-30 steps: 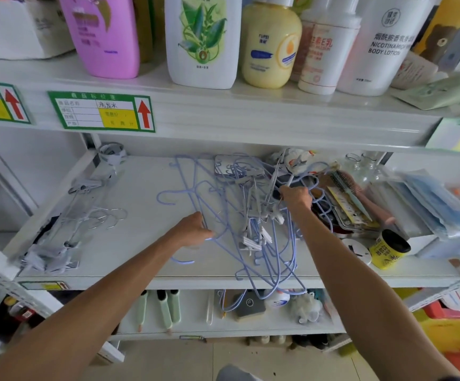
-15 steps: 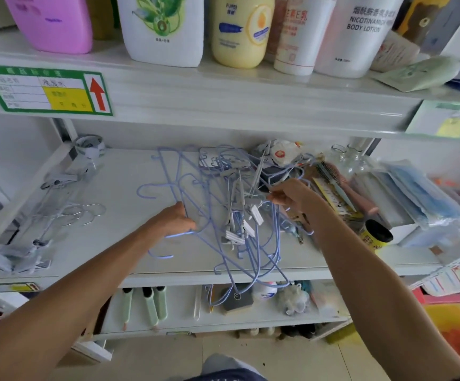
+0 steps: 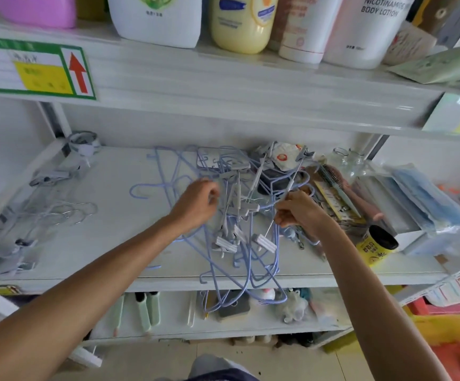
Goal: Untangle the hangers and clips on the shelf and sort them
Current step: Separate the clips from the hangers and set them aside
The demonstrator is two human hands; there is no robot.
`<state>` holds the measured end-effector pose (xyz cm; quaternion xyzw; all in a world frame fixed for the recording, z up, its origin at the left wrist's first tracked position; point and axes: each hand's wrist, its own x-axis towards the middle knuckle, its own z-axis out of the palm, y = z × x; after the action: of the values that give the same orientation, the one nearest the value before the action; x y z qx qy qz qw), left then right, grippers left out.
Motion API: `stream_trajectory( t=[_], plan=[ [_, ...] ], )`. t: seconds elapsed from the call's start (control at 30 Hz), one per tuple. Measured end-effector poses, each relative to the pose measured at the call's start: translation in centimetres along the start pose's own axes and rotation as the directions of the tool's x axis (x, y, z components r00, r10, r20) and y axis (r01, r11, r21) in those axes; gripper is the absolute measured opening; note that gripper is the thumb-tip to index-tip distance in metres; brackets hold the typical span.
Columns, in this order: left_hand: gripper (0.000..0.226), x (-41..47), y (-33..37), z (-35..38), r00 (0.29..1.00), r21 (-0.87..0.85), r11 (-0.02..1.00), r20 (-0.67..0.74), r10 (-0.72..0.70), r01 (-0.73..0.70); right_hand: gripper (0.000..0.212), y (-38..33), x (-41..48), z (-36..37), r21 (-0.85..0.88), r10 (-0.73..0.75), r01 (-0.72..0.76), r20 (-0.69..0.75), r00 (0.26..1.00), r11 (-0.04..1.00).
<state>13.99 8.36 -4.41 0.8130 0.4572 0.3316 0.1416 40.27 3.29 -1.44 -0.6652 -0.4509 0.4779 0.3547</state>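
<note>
A tangle of pale blue wire hangers (image 3: 217, 259) with grey-white clips (image 3: 226, 245) lies in the middle of the white shelf (image 3: 118, 237), some loops hanging over its front edge. My left hand (image 3: 195, 204) pinches into the left side of the tangle. My right hand (image 3: 297, 213) is closed on a thin clip-hanger rod at the right side. A separate pile of clear and grey clip hangers (image 3: 44, 213) lies at the shelf's left end.
A hairbrush (image 3: 341, 188), a yellow tin with black lid (image 3: 377, 244), glass jars and blue packets (image 3: 427, 199) crowd the shelf's right end. Bottles stand on the shelf above. A roll of tape (image 3: 84, 141) sits at back left. Small items fill the lower shelf.
My left hand has moved right and up into the tangle. My right hand has drawn back toward me with the rod. The camera has come closer.
</note>
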Motion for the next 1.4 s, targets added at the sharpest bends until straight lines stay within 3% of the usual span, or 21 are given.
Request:
stream_trajectory(
  t=[0.07,0.13,0.23,0.3,0.53,0.63,0.77,0.9,1.0,1.17,1.4],
  plan=[
    [0.016,2.0,2.4,1.8,0.994,-0.147,0.986,0.066,0.086,-0.076,0.009,0.0,0.2,0.0,-0.006,-0.005,0.005,0.017,1.000,1.000],
    [0.025,3.7,4.3,4.0,0.973,-0.178,0.980,0.195,0.127,-0.093,0.011,0.1,0.3,-0.2,-0.013,-0.013,0.013,0.026,1.000,1.000],
    [0.042,5.8,5.2,7.1,0.880,0.047,0.998,0.474,0.010,-0.037,0.012,0.4,0.5,-0.6,-0.054,-0.019,0.021,0.036,0.999,0.998],
    [0.045,6.7,5.1,8.5,0.832,0.226,0.973,0.547,-0.090,-0.043,0.013,0.6,0.6,-0.8,-0.047,-0.018,0.020,0.040,0.999,0.999],
    [0.031,8.3,4.3,10.3,0.797,0.384,0.921,0.576,-0.183,-0.066,0.009,0.4,1.9,-0.5,-0.032,-0.024,0.024,0.025,0.999,0.999],
    [0.044,8.4,4.1,10.7,0.816,0.434,0.898,0.545,-0.190,-0.080,0.012,0.0,2.7,-0.6,-0.083,-0.012,0.014,0.028,1.000,0.996],
    [0.071,9.1,4.0,10.0,0.798,0.380,0.921,0.579,-0.167,-0.083,0.010,-0.3,3.4,-0.8,-0.069,-0.002,0.004,0.029,1.000,0.998],
    [0.053,9.5,3.6,10.2,0.796,0.440,0.898,0.547,-0.259,-0.011,0.012,-0.7,4.0,-0.6,-0.070,0.008,-0.006,0.016,1.000,0.998],
    [0.060,9.8,3.7,10.5,0.766,0.437,0.896,0.602,-0.228,-0.077,0.017,-1.0,4.3,-0.1,-0.068,0.011,-0.011,0.005,1.000,0.998],
    [0.043,9.1,3.5,10.3,0.769,0.445,0.888,0.605,-0.205,-0.114,0.015,-1.2,5.0,1.0,-0.027,0.055,-0.055,-0.009,0.998,0.998],
    [0.038,9.0,2.9,10.0,0.763,0.455,0.877,0.620,-0.185,-0.157,0.015,-1.3,6.1,2.2,-0.004,0.059,-0.060,-0.105,0.993,0.998]
  ],
)
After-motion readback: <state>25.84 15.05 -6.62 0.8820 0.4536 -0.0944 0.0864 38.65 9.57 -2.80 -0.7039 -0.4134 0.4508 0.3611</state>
